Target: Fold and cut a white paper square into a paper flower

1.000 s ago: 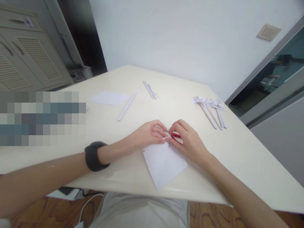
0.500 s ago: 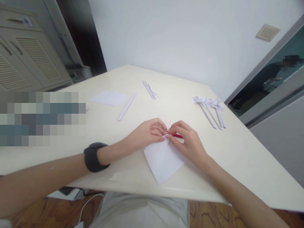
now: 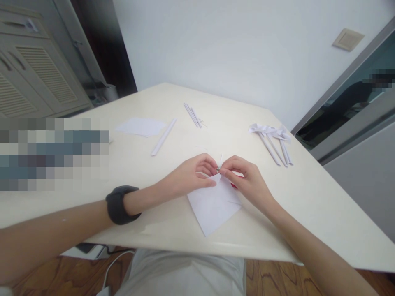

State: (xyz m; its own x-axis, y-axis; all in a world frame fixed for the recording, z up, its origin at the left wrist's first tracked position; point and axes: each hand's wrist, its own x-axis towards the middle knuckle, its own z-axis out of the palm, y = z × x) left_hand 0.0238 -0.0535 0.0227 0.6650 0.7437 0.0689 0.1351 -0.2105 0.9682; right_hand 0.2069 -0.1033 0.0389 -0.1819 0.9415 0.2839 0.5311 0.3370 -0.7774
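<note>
A white paper sheet (image 3: 212, 209) lies turned corner-up on the table in front of me. My left hand (image 3: 199, 172) has its thumb on the upper left of the sheet and its fingers curled near the top corner. There, my right hand (image 3: 243, 176) pinches thumb to forefinger at a small silvery tip. Parts of a red tool (image 3: 233, 186) show beneath this hand; its kind is mostly hidden. A thin white sliver (image 3: 221, 158) stands just beyond the fingertips. A dark band (image 3: 121, 204) circles my left wrist.
Rolled paper sticks with a folded paper strip (image 3: 268, 130) lie at the right. Several thin paper rolls (image 3: 191, 115) lie farther back. One larger roll (image 3: 164, 137) rests beside flat paper (image 3: 140, 126) at the left. The white table (image 3: 308, 205) meets a wall behind.
The right hand has shifted slightly and its fingers now pinch tighter. Less of the red tool shows between its fingers. The sheet has barely moved, and a slit-like line shows on its right side.
</note>
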